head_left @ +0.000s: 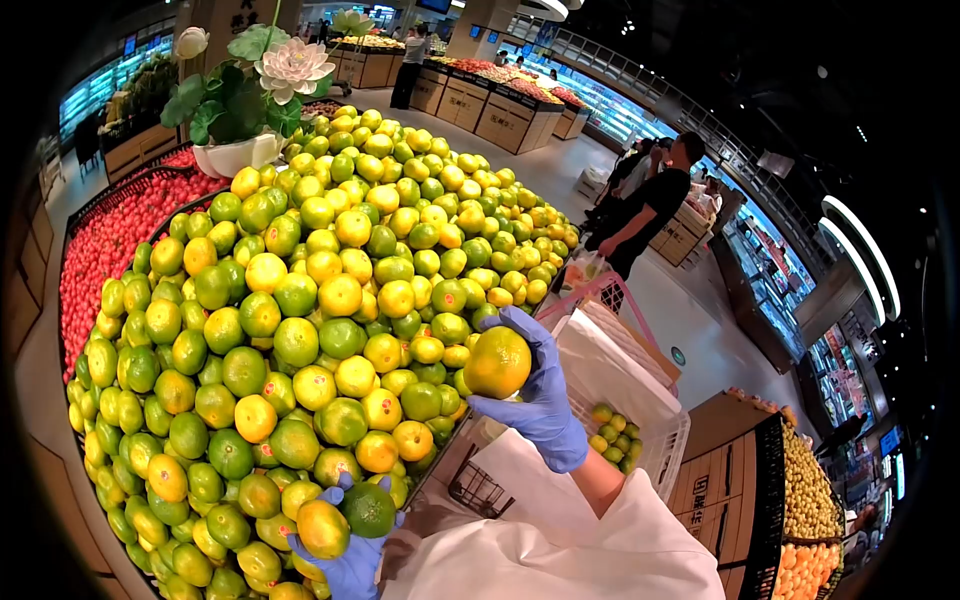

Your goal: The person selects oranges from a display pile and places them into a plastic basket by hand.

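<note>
My right hand (548,405), in a blue glove, grips a yellow-green mandarin (498,362) between thumb and fingers, above the right edge of a big heap of mandarins (296,340). Low in the view, my left hand (355,572), gloved in blue too, cradles two fruits: a yellow-orange mandarin (324,529) and a dark green mandarin (369,511). Its palm is mostly hidden beneath them. The heap mixes green and yellow fruit, and some carry small red stickers.
Right of the heap stands a white plastic crate (660,440) with several green mandarins (614,437) inside. Small red fruit (120,235) and a potted lotus (245,105) border the heap's far left. A person in black (650,215) stands in the aisle beside a pink-handled basket (600,292).
</note>
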`<state>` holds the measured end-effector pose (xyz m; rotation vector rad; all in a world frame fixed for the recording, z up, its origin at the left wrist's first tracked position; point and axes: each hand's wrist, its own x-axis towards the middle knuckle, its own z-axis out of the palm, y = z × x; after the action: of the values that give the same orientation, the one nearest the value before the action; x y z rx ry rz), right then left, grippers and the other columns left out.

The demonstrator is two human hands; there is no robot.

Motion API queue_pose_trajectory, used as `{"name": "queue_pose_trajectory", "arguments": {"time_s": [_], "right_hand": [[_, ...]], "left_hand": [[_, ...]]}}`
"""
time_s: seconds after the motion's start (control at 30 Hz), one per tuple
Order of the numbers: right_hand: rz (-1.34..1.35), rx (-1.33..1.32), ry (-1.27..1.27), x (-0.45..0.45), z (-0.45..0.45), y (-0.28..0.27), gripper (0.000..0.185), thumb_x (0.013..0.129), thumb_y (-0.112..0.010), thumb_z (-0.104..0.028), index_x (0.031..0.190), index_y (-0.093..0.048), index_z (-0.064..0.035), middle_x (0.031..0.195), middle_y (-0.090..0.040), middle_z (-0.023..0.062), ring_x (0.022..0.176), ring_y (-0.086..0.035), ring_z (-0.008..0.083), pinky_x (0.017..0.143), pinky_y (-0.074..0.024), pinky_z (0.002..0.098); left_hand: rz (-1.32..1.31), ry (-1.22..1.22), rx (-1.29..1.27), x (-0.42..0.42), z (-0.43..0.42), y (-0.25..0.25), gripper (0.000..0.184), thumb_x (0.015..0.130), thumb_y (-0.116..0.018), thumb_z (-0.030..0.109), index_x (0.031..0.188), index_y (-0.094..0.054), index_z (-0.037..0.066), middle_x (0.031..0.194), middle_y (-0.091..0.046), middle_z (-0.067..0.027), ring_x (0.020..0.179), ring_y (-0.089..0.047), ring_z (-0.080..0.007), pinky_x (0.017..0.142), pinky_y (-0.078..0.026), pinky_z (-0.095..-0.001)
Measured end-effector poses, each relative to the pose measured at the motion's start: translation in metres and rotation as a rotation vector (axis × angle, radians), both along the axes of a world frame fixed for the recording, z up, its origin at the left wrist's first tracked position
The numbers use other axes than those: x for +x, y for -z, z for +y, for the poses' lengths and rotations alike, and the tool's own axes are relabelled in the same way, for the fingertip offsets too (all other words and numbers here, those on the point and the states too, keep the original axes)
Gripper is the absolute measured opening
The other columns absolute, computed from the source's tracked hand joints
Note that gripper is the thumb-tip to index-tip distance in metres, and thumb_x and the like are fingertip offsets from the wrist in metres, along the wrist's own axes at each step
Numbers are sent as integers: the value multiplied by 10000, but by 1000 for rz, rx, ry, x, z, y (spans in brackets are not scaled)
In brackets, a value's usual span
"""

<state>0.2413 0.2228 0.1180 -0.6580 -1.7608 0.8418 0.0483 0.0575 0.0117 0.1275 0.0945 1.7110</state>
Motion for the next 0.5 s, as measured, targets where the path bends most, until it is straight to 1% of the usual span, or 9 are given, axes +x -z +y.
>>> {"name": "queue_pose_trajectory", "arguments": {"time_s": [0.03, 0.17, 0.23, 0.27, 0.3, 0.37, 0.4, 0.43, 0.5], "right_hand": [[4, 6, -7, -5, 7, 0, 920, 596, -804, 20, 1358, -298, -71, 1309, -413, 105, 1218, -430, 208, 1028, -359, 358], [32, 95, -146, -28, 33, -3, 879, 580, -803, 33, 1320, -344, -89, 1256, -466, 113, 1192, -460, 230, 1000, -388, 361], [236, -180, -313, -43, 37, -8, 869, 592, -799, 12, 1324, -343, -93, 1231, -482, 123, 1126, -514, 257, 966, -427, 379], [308, -360, -380, -48, 39, -13, 833, 638, -793, -92, 1335, -335, -98, 1183, -507, 137, 1035, -565, 265, 840, -511, 351], [272, -479, -455, -48, 40, -21, 817, 705, -761, -368, 1345, -330, -100, 1151, -519, 145, 968, -589, 239, 720, -542, 283], [346, -673, -635, -51, 49, -19, 886, 712, -661, -606, 1346, -327, -86, 1112, -534, 150, 899, -598, 210, 647, -534, 232], [337, -723, -666, -53, 56, -17, 954, 695, -571, -725, 1340, -333, -64, 1072, -549, 147, 796, -593, 181, 609, -513, 212], [441, -837, -640, -58, 61, -9, 931, 715, -541, -731, 1321, -360, -47, 1011, -568, 144, 720, -569, 162, 522, -466, 214], [461, -923, -655, -60, 71, -7, 892, 730, -516, -733, 1290, -397, -49, 985, -579, 149, 713, -575, 162, 519, -469, 225]], "left_hand": [[4, -7, 6, -5, -1, 2, 647, 821, -515, 563, 1226, -531, 60, 1369, -414, -87, 1293, -265, -477, 919, -314, -723], [100, -17, -347, -15, 0, 2, 737, 775, -543, 638, 1281, -450, 110, 1410, -360, -60, 1313, -246, -451, 902, -368, -677], [-3, -174, -65, -12, -3, 11, 593, 801, -528, 561, 1174, -564, 101, 1353, -437, -72, 1272, -305, -465, 919, -324, -700], [50, -181, -61, -15, -4, 13, 620, 796, -531, 579, 1184, -555, 95, 1363, -425, -61, 1287, -281, -460, 916, -331, -694], [27, -197, 20, -14, -2, 11, 659, 794, -529, 599, 1200, -533, 80, 1377, -403, -59, 1300, -246, -467, 929, -310, -712], [-41, -212, 13, -14, -1, 11, 687, 785, -532, 619, 1202, -515, 74, 1382, -392, -58, 1303, -226, -479, 946, -279, -729], [-35, -232, 6, -13, 2, 10, 687, 785, -532, 619, 1202, -515, 74, 1382, -392, -58, 1303, -226, -479, 946, -279, -729], [-46, -239, -11, -13, 4, 9, 695, 779, -542, 622, 1199, -506, 69, 1384, -385, -59, 1301, -222, -486, 946, -275, -733], [-53, -261, -33, -14, 11, 7, 704, 773, -553, 624, 1196, -498, 64, 1386, -378, -59, 1299, -219, -492, 945, -272, -738]]}}
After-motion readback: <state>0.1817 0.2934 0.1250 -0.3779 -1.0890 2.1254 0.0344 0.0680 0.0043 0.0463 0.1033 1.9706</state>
